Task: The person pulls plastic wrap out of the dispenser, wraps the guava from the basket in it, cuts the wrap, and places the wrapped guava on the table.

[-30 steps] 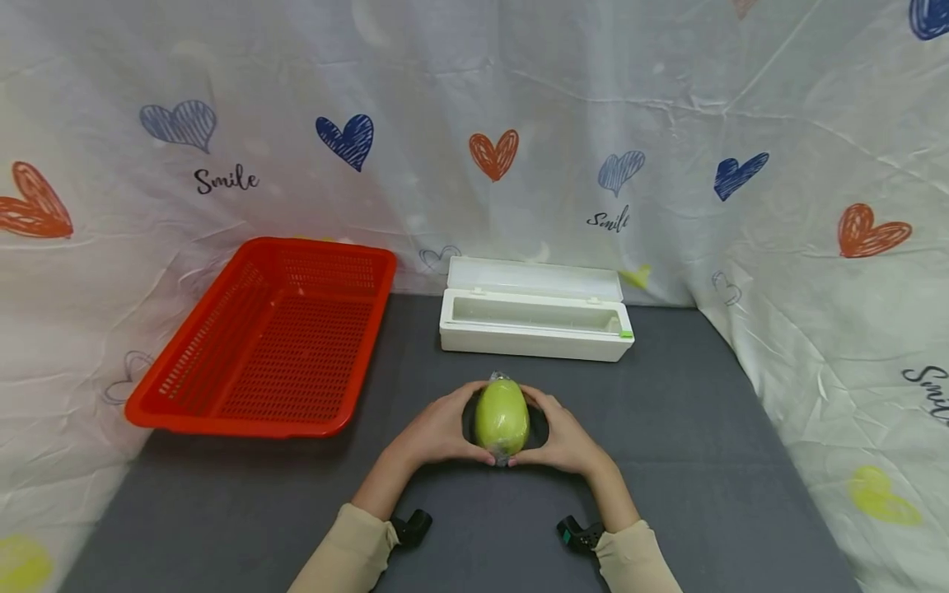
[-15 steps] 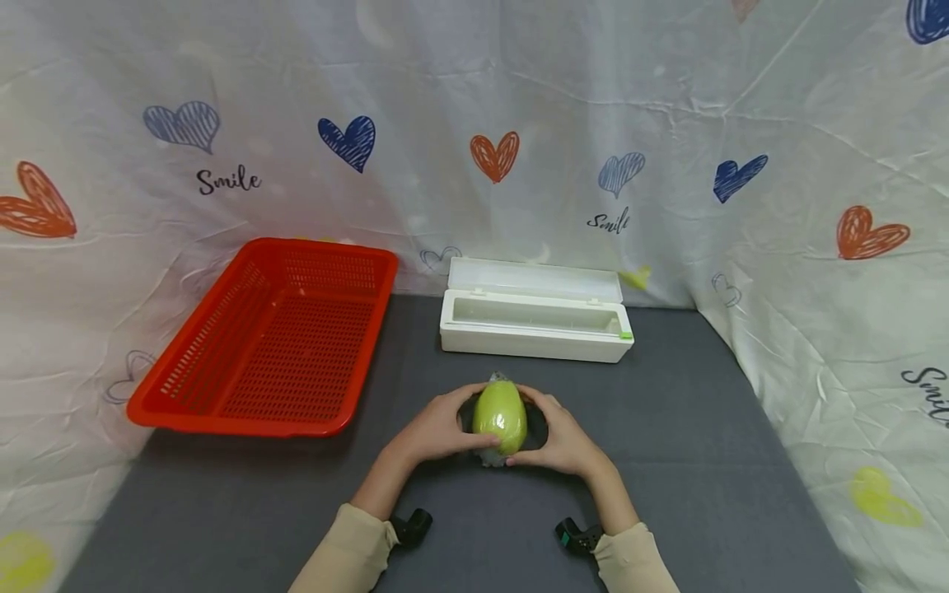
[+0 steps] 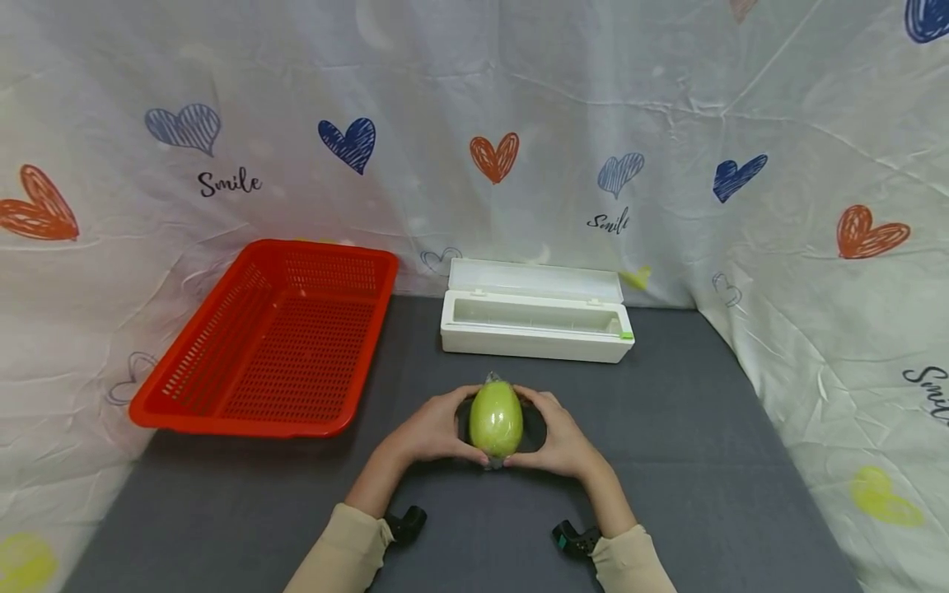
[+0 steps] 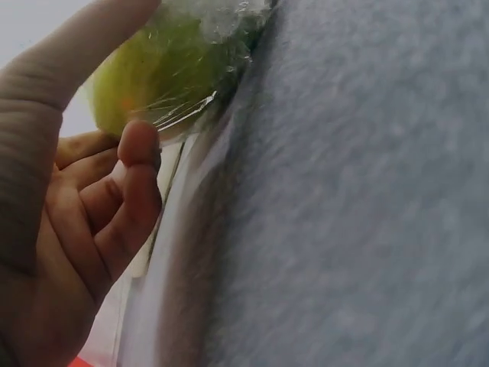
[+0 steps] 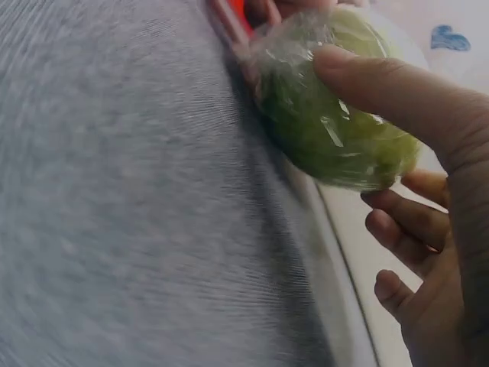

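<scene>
Between my two hands is a smooth yellow-green oval fruit (image 3: 495,418), wrapped in clear plastic film, at the middle of the dark grey table. My left hand (image 3: 436,430) holds it from the left, fingers at the far end and thumb at the near end. From the right, my right hand (image 3: 554,436) grips it the same way. In the left wrist view crinkled film (image 4: 221,23) gathers at the near end of the fruit. The right wrist view has my right thumb (image 5: 367,73) pressing on the film, with fingertips at the fruit's far side.
A red perforated plastic basket (image 3: 341,416) stands at the left. Behind the hands is a long white box (image 3: 530,342), its lid (image 3: 534,280) raised and a small green piece at its right end. A white sheet (image 3: 423,198) printed with hearts hangs behind and beside the table.
The fruit has shifted slightly left. My left thumb came up onto the fruit half a second ago and is now back at the film on its near end. Basket and box stay put.
</scene>
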### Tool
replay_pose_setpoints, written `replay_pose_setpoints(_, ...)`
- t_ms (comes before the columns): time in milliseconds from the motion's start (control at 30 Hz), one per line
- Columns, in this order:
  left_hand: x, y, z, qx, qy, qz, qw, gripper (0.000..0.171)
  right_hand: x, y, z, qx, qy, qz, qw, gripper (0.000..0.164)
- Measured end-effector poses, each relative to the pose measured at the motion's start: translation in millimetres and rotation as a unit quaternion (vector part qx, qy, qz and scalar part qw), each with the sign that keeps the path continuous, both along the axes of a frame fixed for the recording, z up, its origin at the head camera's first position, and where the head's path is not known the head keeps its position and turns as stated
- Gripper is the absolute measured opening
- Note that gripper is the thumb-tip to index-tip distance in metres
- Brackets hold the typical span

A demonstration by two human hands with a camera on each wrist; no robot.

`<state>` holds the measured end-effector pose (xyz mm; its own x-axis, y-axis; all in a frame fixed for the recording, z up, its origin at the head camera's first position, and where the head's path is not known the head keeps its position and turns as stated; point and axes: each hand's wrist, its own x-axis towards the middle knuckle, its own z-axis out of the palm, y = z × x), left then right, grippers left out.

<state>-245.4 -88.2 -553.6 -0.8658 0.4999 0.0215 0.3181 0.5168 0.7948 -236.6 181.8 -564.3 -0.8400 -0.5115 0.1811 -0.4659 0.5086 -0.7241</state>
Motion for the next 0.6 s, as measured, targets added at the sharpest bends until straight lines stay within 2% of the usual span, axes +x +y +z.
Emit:
replay_pose_setpoints(167, 0.6, 5, -4.3, -0.013, 0.012, 0.008, 0.9998, 0.112, -0.5, 6, 6.9, -0.008, 0.054, 0.006, 0.999, 0.1)
replay_pose_setpoints(267, 1.4, 8, -5.4, -0.027, 0.02, 0.005, 0.9994, 0.112, -1.3, 9, 8.3, 0.002, 0.058, 0.012, 0.998, 0.098)
replay_pose_setpoints(433, 3.0, 11, -6.1, -0.057, 0.029, 0.005, 0.9979, 0.115, -0.6, 15, 3.6, 0.007, 0.037, 0.019, 0.999, 0.101)
replay_pose_setpoints(600, 4.2, 12, -7.7, -0.063, 0.027, 0.022, 0.9974, 0.125, -0.5, 15, -0.3, -0.018, -0.025, 0.028, 0.999, 0.113)
